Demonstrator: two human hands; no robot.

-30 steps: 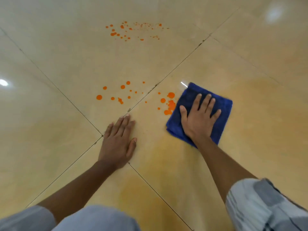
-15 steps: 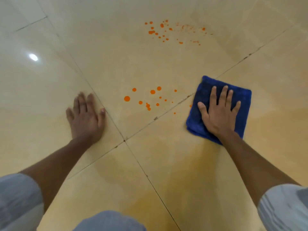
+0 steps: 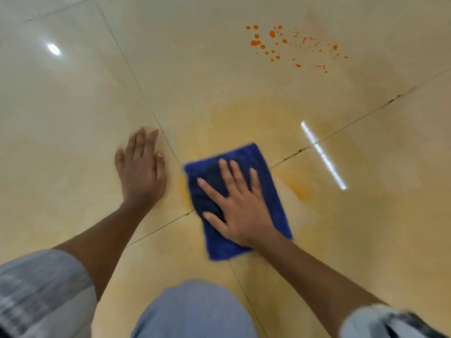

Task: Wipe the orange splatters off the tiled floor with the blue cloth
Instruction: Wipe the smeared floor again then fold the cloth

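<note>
The folded blue cloth lies flat on the cream tiled floor, over the spot where the grout lines cross. My right hand presses down on it with fingers spread and straight. Just left of the cloth, my left hand rests flat on the tile, fingers together. A cluster of orange splatters sits far ahead at the upper right, well away from the cloth. Pale orange smears ring the cloth on both sides.
My knee in light blue fabric fills the bottom centre. Dark grout lines cross the floor diagonally. Bright light reflections show on the glossy tiles.
My right hand has swept the cloth leftward over the near group of orange drops, which are now gone, leaving a yellowish smear. The left hand stays flat on the floor, now right beside the cloth.
</note>
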